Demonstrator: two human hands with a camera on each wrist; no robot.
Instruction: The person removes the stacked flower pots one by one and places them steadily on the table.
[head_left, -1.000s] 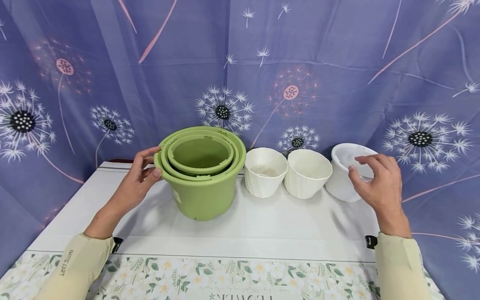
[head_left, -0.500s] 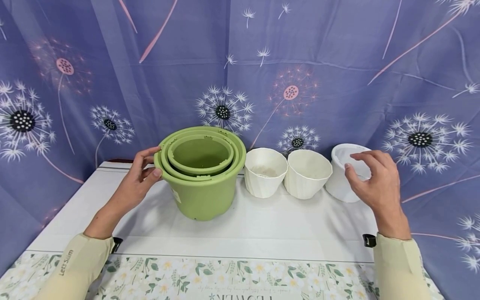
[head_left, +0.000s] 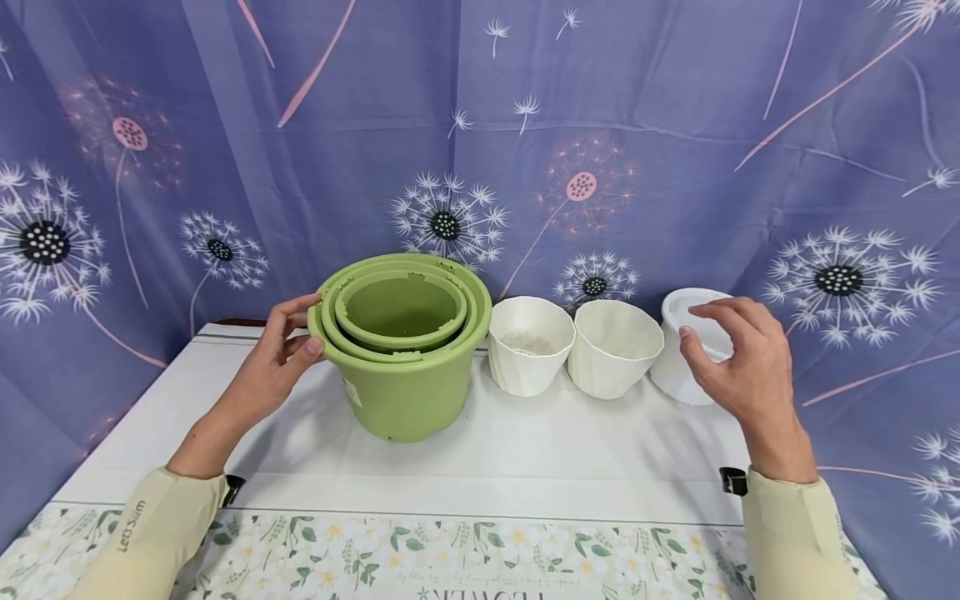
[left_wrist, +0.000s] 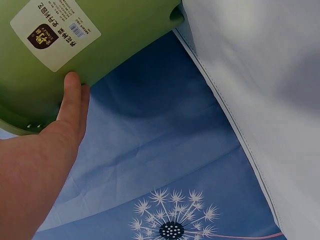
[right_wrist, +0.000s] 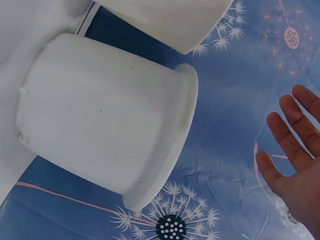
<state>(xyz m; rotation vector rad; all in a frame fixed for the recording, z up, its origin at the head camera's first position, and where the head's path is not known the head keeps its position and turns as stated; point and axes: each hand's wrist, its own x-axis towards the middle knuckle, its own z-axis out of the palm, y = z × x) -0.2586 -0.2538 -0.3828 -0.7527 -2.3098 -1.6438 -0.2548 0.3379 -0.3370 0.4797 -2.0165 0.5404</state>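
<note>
Three green flower pots [head_left: 408, 392] of graded size stand nested on the white table. At their left side my left hand [head_left: 262, 367] holds the outermost pot by its rim, index finger and thumb at the edge. In the left wrist view, other fingers [left_wrist: 73, 95] lie against the green wall beside a white label [left_wrist: 56, 32]. My right hand [head_left: 746, 367] is raised in front of the white round flower pot [head_left: 675, 375], partly covering it in the head view. Its fingers and thumb are spread apart, holding nothing. The right wrist view shows a gap between these fingers [right_wrist: 287, 132] and the pot's rim.
Two cream faceted pots [head_left: 525, 371] stand between the green stack and the white round pot; the left one has pale material at its bottom. A purple dandelion-print curtain [head_left: 660, 75] hangs close behind. A floral cloth strip [head_left: 450, 550] lines the near edge.
My right hand has drifted slightly left and upward in the head view, still holding nothing. The left hand and all the pots have stayed in place.
</note>
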